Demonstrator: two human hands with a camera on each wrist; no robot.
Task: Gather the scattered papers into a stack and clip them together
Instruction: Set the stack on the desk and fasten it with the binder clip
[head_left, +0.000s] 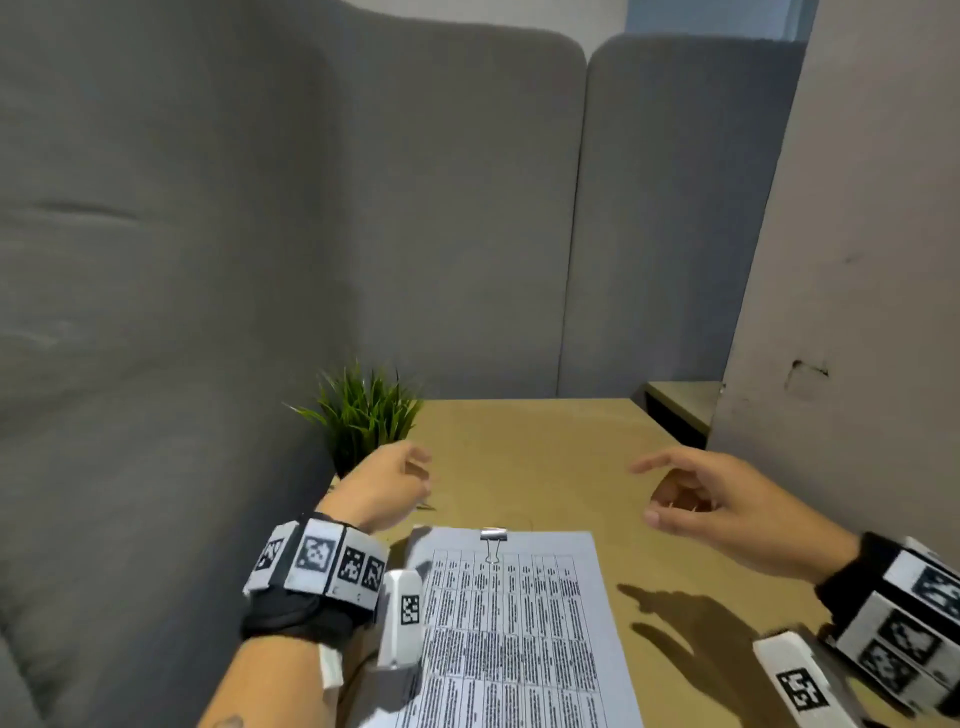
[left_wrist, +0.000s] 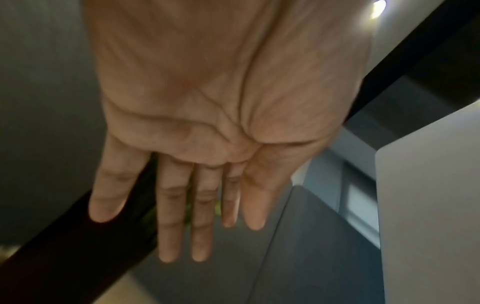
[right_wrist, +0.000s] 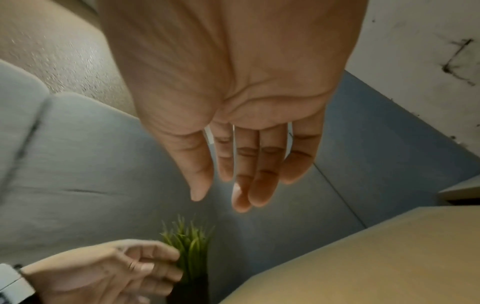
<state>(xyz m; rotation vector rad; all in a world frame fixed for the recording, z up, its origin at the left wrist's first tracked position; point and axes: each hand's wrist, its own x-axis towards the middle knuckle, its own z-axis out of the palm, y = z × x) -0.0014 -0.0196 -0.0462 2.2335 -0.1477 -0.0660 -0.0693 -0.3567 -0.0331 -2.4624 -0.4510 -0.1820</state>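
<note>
Item 1: paper stack (head_left: 519, 623), one. It lies flat on the tabletop (head_left: 571, 457) at the near edge, printed table face up, edges squared so that I cannot count the sheets. No loose sheets show elsewhere.

Item 2: binder clip (head_left: 493, 540), one. It bites the middle of the stack's far edge, its wire handle folded flat onto the top sheet; I judge that placement holds the sheets evenly and keeps the print readable.

Item 3: left hand (head_left: 387, 488), one. It hovers above the tabletop just beyond the stack's far left corner, touching nothing. Its fingers (left_wrist: 197, 216) are straight and slack in the wrist view, holding nothing.

Item 4: right hand (head_left: 727, 504), one. It hovers well right of the stack, over bare tabletop. Its fingers (right_wrist: 259, 168) are loosely extended, thumb apart, also holding nothing.

Item 5: potted plant (head_left: 363, 415), one, at the far left corner, beside the left hand and clear of the stack.

Item 6: wrist bands, two, one per arm.

Judgement: both hands hang free of the work because gathering and clipping look done.
</note>
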